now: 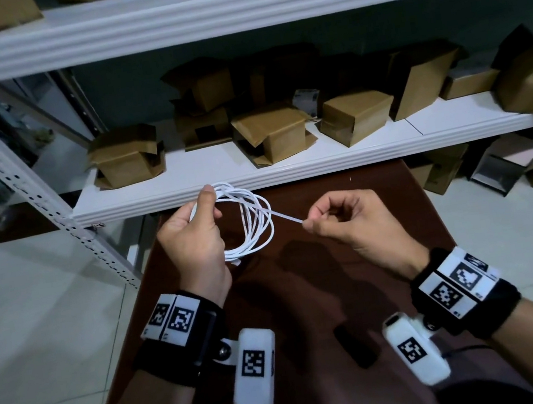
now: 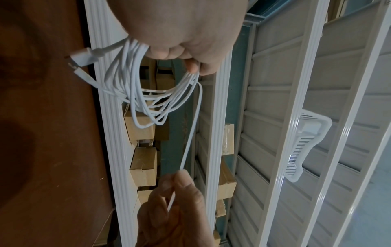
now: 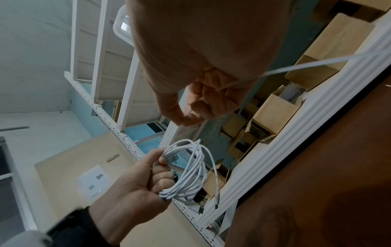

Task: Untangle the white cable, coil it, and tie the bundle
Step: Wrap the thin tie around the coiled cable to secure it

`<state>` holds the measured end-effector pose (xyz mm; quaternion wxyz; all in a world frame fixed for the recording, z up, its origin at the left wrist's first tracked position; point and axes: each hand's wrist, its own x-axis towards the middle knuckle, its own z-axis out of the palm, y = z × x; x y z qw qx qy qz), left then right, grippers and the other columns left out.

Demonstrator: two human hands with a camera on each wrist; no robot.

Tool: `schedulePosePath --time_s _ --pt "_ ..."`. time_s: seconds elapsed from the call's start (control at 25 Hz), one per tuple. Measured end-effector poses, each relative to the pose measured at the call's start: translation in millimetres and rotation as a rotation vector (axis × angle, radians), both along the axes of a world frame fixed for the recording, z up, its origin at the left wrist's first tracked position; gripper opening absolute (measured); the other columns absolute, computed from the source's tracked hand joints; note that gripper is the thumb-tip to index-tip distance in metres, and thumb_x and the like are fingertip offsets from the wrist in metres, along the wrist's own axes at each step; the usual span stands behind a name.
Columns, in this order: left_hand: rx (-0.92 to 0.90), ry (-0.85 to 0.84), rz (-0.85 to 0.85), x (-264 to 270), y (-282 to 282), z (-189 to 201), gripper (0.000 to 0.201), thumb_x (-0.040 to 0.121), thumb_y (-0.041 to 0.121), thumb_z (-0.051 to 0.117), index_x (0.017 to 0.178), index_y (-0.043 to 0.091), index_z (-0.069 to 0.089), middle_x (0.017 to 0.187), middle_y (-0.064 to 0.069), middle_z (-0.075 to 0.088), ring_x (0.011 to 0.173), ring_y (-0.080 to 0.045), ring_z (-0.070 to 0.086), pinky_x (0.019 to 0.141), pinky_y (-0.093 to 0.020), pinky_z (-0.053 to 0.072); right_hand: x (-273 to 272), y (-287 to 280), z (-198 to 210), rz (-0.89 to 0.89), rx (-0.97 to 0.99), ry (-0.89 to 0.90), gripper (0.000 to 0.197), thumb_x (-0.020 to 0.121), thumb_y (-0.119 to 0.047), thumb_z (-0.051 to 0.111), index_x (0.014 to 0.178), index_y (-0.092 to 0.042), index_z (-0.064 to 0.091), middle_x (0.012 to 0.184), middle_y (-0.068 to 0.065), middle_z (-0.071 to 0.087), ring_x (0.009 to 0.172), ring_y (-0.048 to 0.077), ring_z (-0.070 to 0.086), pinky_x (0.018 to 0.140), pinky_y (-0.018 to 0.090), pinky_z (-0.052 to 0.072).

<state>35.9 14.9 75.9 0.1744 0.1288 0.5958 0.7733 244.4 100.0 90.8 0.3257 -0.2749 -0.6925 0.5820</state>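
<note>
White thin round cable point(image 1: 250, 222) is already gathered into several loops, and the left hand point(image 1: 195, 239) holds this bundle above the dark brown wooden desk point(image 1: 352, 258), with fingers and thumb curled round one side of the loops. A thin white tie strip point(image 1: 286, 217) runs from the coil to the right hand point(image 1: 347, 224), which pinches its end between thumb and forefinger and holds it stretched to the right. In the left wrist view, both white plugs point(image 2: 84, 57) stick out near the palm. I think the step in hand is the tying. To do it well, the left hand should keep the loops pressed together so none slips, while the right hand leads the strip round the middle of the bundle with steady, light tension. Brown cardboard boxes point(image 1: 270, 132) stand on the white shelf point(image 1: 321, 160) on the far side.
</note>
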Motion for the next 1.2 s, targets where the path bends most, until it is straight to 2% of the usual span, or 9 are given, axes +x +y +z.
schedulePosePath --time_s 0.08,0.24,0.32,0.48,0.6,0.8,0.92,1.04,1.2 --pt "-0.002 -0.002 0.000 -0.3 -0.2 0.7 0.051 0.091 0.032 0.079 0.047 0.020 0.054 0.049 0.000 0.026 0.043 -0.014 0.021 0.048 -0.026 0.015 1.1 -0.7 0.8 0.005 0.010 -0.015 0.007 0.089 0.000 0.076 0.083 0.002 0.073 0.066 0.008 0.046 0.061 0.021 0.030 0.054 0.025 0.023" --pt "0.001 -0.012 0.006 -3.8 -1.9 2.7 0.052 0.093 0.032 0.078 0.047 0.021 0.056 0.048 0.001 0.028 0.042 -0.013 0.022 0.046 -0.026 0.015 3.1 -1.4 1.6 -0.019 0.012 -0.022 0.005 0.087 0.009 0.072 0.084 0.005 0.072 0.067 0.010 0.048 0.059 0.014 0.033 0.051 0.019 0.024" --pt "0.009 -0.025 0.013 -5.1 -2.4 4.3 0.052 0.093 0.031 0.078 0.047 0.021 0.055 0.046 0.003 0.028 0.040 -0.012 0.023 0.044 -0.024 0.016 4.2 0.0 0.5 -0.011 0.021 -0.020 0.008 0.084 0.011 0.072 0.084 0.003 0.072 0.070 0.012 0.053 0.064 0.021 0.035 0.054 0.020 0.028" --pt "0.016 -0.039 0.031 -7.9 -2.6 6.4 0.053 0.093 0.031 0.078 0.047 0.021 0.054 0.046 0.003 0.028 0.039 -0.010 0.022 0.042 -0.022 0.016 4.8 -0.4 -0.4 0.015 0.060 0.026 0.009 0.085 0.007 0.078 0.082 0.002 0.071 0.067 0.001 0.055 0.065 0.021 0.036 0.058 0.022 0.031" --pt "0.026 -0.041 0.057 -11.4 -5.1 9.6 0.049 0.092 0.032 0.079 0.051 0.021 0.054 0.048 0.002 0.029 0.041 -0.012 0.023 0.042 -0.023 0.017 3.9 -0.8 -1.5 -0.003 0.045 0.061 0.016 0.082 -0.002 0.083 0.082 0.008 0.070 0.063 0.001 0.054 0.059 0.012 0.039 0.057 0.019 0.033" --pt "0.055 -0.057 0.141 -25.0 -8.8 16.7 0.045 0.091 0.031 0.079 0.055 0.018 0.055 0.050 0.002 0.032 0.041 -0.012 0.023 0.042 -0.025 0.015 8.0 1.0 2.2 -0.060 0.095 0.068 0.015 0.084 -0.010 0.082 0.080 0.000 0.072 0.063 0.026 0.062 0.061 0.018 0.050 0.062 0.023 0.041" --pt "0.042 -0.009 0.158 -24.0 -9.0 14.6 0.046 0.090 0.035 0.079 0.053 0.021 0.055 0.050 0.001 0.033 0.044 -0.013 0.025 0.046 -0.027 0.019 9.8 3.0 -2.6 -0.065 0.113 0.015 0.017 0.088 -0.016 0.080 0.081 -0.002 0.074 0.062 0.018 0.067 0.060 0.016 0.050 0.060 0.023 0.040" --pt "0.022 0.084 0.137 -19.1 -7.1 11.4 0.046 0.083 0.047 0.079 0.050 0.022 0.059 0.053 0.000 0.035 0.051 -0.017 0.030 0.055 -0.032 0.026 5.9 0.4 -11.5 -0.064 0.124 -0.047 0.020 0.092 -0.021 0.078 0.078 -0.009 0.075 0.060 0.008 0.070 0.055 0.011 0.047 0.056 0.025 0.037" --pt "0.057 0.218 0.152 -8.7 -7.5 17.6 0.045 0.091 0.039 0.077 0.055 0.017 0.060 0.053 -0.003 0.040 0.051 -0.016 0.035 0.052 -0.027 0.032 -1.4 -3.9 -23.4 -0.012 0.048 -0.120 0.020 0.095 -0.022 0.075 0.081 -0.008 0.078 0.055 0.008 0.067 0.055 0.023 0.039 0.057 0.034 0.030"
